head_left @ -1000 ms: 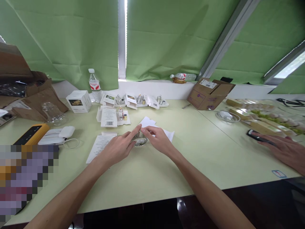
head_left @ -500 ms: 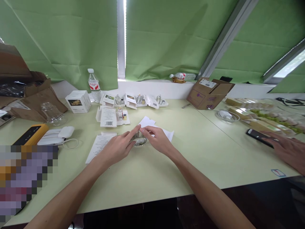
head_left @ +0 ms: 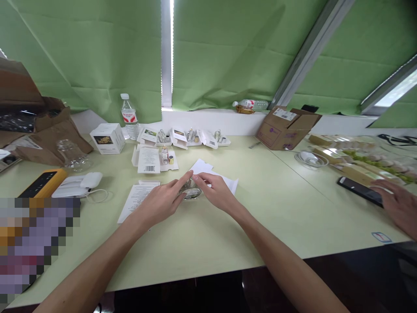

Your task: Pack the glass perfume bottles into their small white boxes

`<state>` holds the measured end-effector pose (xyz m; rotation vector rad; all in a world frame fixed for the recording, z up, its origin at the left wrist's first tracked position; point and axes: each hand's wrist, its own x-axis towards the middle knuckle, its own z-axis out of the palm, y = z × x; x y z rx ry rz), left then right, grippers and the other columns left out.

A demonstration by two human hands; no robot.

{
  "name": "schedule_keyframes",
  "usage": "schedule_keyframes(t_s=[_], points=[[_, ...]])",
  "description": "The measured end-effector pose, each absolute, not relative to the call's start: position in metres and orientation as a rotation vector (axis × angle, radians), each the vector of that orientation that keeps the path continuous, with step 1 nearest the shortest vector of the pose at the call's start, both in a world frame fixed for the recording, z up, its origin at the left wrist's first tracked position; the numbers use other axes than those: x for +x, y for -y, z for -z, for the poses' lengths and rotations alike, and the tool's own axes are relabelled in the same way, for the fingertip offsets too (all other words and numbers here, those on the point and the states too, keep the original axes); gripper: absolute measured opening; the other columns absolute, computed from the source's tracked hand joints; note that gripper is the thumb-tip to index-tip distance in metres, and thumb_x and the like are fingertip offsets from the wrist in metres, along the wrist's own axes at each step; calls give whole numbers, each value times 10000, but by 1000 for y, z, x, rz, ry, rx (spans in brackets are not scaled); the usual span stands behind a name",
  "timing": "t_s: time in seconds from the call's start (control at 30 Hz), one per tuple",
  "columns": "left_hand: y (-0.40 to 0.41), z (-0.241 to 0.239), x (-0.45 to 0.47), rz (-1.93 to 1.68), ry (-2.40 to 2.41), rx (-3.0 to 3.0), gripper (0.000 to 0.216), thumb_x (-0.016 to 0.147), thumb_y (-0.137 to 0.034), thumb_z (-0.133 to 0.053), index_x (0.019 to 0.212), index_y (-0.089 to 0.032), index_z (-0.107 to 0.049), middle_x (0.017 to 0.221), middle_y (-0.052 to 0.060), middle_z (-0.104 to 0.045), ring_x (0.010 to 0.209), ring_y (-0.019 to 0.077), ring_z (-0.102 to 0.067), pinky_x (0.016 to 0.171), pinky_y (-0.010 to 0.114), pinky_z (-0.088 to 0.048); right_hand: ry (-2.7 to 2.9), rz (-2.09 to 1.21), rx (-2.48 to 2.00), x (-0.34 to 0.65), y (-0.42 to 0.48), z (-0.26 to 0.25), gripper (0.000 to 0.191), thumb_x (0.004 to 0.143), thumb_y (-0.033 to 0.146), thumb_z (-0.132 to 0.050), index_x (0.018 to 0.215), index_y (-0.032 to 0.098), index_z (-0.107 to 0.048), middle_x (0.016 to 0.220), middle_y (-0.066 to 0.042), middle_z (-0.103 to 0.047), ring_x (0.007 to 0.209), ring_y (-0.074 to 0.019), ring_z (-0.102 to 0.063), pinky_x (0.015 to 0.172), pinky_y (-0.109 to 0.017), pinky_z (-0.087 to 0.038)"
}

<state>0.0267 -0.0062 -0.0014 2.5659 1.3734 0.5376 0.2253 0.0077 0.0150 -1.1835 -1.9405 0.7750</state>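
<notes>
Fingertips of the left hand (head_left: 161, 201) and right hand (head_left: 217, 191) met over the clear glassy object (head_left: 191, 194), back from the near edge of the desk (head_left: 182, 256); whether they were clamped on it, I could not tell. Their pose was unchanged, suggesting no visible headway. Toward the edge's right end, a co-worker's hand (head_left: 399, 206) had drawn back, baring more phone (head_left: 358, 190).

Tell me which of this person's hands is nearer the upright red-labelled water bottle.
Left. The left hand is in front of the water bottle, a little to its right; the right hand is also in front, but farther right.
</notes>
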Motion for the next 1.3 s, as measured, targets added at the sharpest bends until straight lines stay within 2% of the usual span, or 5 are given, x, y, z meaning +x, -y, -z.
schedule_keyframes(t_s=[0.33,0.63,0.93,1.13,1.3], points=[[7,-2,27,-506,-1399,2599,612,964,-320,-384,1495,-361,-82,1054,41,-662,773,217,-663,640,296,-473,1983,-559,-1289,227,-13,-7,493,987,463,-285,675,183,-543,625,9,-526,591,-131,-448,575,-267,-329],[7,-2,27,-503,-1416,2605,608,966,-351,-377,1497,-355,-80,1046,45,-666,763,223,-661,626,296,-468,2057,-423,-1407,234,-19,0,323,952,367,-424,1131,209,-641,1169,-67,-668,1114,-237,-577,929,-360,-406],[7,-2,26,-508,-1401,2595,611,971,-353,-377,1496,-370,-65,1065,39,-660,768,213,-654,635,288,-465,2132,-454,-1311,231,-17,-1,337,983,282,-339,1018,199,-663,997,-42,-714,875,-188,-638,750,-300,-435],[7,-1,26,-509,-1406,2615,607,969,-344,-372,1500,-346,-77,1060,51,-662,783,216,-660,645,287,-469,2150,-376,-1497,238,-21,4,336,967,285,-375,1191,191,-607,1215,-76,-649,1133,-236,-576,929,-333,-398],[7,-1,26,-511,-1408,2615,609,968,-343,-370,1499,-348,-74,1073,54,-662,771,215,-657,639,291,-471,2290,-348,-1634,244,-21,7,313,962,298,-382,1174,187,-584,1126,-98,-664,1012,-245,-615,786,-314,-429]])
